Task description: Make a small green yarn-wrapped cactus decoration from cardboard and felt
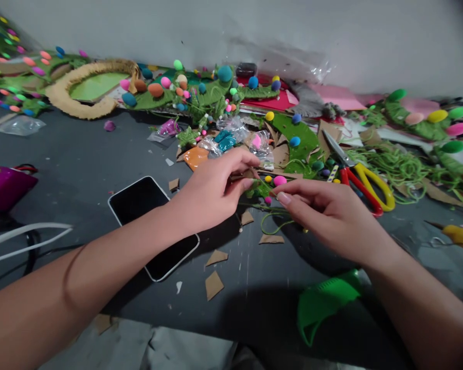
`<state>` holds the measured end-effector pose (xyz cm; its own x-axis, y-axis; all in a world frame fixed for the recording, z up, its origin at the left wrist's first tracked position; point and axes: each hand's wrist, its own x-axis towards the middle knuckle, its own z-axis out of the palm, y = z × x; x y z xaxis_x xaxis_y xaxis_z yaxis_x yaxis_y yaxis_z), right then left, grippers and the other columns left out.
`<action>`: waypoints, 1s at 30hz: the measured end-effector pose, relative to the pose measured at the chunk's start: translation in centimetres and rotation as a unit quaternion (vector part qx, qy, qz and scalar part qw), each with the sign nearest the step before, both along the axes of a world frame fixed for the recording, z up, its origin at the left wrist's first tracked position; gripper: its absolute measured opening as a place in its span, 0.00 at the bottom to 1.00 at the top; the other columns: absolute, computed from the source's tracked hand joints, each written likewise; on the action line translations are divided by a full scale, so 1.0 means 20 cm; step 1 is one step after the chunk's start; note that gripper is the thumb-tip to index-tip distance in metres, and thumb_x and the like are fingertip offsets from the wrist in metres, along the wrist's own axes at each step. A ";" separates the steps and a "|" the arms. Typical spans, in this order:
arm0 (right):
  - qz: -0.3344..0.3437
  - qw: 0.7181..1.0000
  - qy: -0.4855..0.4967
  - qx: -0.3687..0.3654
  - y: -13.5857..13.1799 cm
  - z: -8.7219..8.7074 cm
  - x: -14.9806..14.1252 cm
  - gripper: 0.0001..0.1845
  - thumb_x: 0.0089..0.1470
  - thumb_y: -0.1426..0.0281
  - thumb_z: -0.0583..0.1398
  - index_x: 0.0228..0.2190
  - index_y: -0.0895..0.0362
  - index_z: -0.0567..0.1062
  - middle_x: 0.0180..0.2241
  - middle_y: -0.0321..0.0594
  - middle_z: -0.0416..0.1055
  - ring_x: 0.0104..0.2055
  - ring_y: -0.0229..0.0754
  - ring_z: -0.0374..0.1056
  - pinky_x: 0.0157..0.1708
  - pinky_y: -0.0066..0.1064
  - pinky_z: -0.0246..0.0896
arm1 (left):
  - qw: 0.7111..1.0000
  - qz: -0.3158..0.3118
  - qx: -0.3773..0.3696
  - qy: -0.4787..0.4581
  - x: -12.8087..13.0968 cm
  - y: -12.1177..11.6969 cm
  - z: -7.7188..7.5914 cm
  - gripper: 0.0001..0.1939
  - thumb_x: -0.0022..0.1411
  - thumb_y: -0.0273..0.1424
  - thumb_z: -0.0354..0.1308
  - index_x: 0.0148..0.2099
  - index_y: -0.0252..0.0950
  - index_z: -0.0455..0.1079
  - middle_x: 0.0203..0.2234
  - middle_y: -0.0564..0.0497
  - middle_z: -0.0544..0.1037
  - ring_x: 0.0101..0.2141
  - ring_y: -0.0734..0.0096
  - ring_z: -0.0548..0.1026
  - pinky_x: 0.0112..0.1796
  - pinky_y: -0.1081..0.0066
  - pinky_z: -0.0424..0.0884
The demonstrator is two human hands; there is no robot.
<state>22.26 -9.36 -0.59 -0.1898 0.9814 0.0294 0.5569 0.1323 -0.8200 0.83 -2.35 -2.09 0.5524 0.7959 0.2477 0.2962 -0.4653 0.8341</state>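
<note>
My left hand (216, 187) is closed, thumb against fingers, over the craft scraps in the middle of the table. My right hand (327, 216) faces it, thumb and forefinger pinched together. A thin strand of green yarn (266, 187) runs between the two sets of fingertips. What else sits inside the left fingers is hidden. Below the hands, a loop of green yarn (272, 231) hangs or lies near the table. Just behind the fingertips are a pink pom-pom (280, 180) and a small yellow pom-pom (268, 179).
A phone (139, 198) lies under my left forearm. Scissors (357, 174) and tangled green yarn (397, 164) lie to the right, near a yellow-handled pointed tool (461, 237). A green plastic piece (324, 303) sits in front. Behind are a tan wrapped ring (57, 95) and cardboard scraps (214, 285) lie nearer.
</note>
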 end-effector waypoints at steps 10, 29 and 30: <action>-0.135 0.981 0.136 -0.028 0.05 -0.05 0.02 0.12 0.61 0.68 0.57 0.26 0.55 0.72 0.27 0.37 0.68 0.29 0.38 0.62 0.26 0.29 0.56 | 0.999 -0.026 0.022 0.022 -0.01 -0.01 -0.01 0.13 0.68 0.29 0.56 0.54 0.38 0.68 0.45 0.47 0.80 0.45 0.66 0.80 0.47 0.67 0.76; -0.141 0.961 0.235 -0.030 0.04 -0.04 -0.01 0.12 0.55 0.59 0.68 0.35 0.52 0.74 0.26 0.34 0.71 0.28 0.39 0.72 0.31 0.33 0.71 | 0.995 -0.030 0.088 0.037 -0.01 -0.04 0.01 0.16 0.67 0.24 0.54 0.56 0.39 0.68 0.46 0.48 0.81 0.46 0.67 0.80 0.46 0.68 0.76; -0.137 0.968 0.207 -0.019 0.03 -0.04 -0.02 0.14 0.53 0.59 0.69 0.38 0.52 0.74 0.26 0.34 0.71 0.27 0.39 0.71 0.29 0.32 0.70 | 0.992 -0.033 0.111 0.046 -0.01 -0.04 0.01 0.17 0.67 0.23 0.53 0.56 0.39 0.68 0.46 0.48 0.81 0.46 0.67 0.80 0.47 0.68 0.75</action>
